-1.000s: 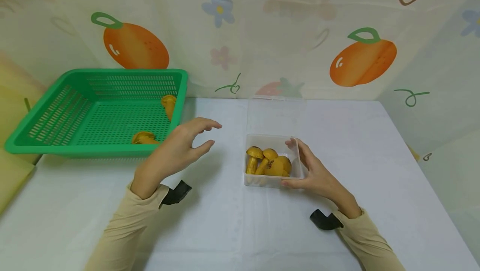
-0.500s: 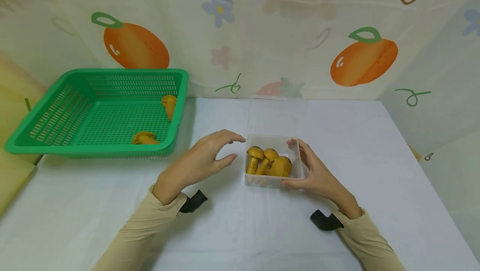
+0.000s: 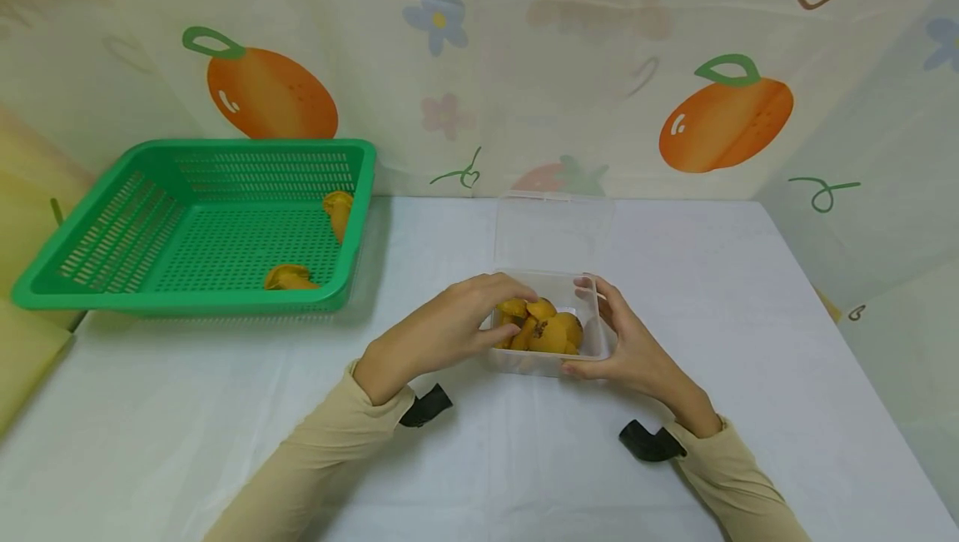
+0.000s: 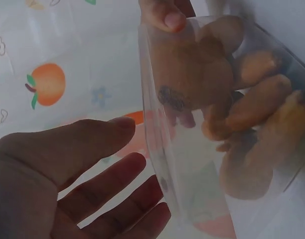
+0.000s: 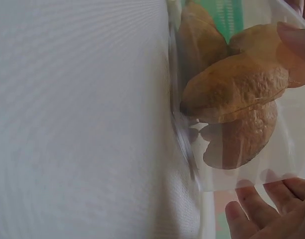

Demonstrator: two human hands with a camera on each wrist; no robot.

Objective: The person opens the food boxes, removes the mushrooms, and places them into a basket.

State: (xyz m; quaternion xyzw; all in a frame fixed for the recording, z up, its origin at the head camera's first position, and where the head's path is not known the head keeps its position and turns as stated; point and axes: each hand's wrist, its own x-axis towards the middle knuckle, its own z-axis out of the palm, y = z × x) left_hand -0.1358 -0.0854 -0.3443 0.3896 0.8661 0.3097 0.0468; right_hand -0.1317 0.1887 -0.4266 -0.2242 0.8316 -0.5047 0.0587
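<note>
Right hand (image 3: 625, 342) gripping box (image 3: 592, 334) on table (image 3: 749, 342) — steadying it. Left hand (image 3: 442, 330) over rim, fingers curled on mushrooms (image 3: 554, 330) — grip unclear. Two more in basket (image 3: 150, 292).

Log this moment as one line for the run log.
left hand: reaching into clear box at mushrooms | right hand: holding box | green basket: two mushrooms

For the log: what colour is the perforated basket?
Green; the basket shows best in the head view.
</note>
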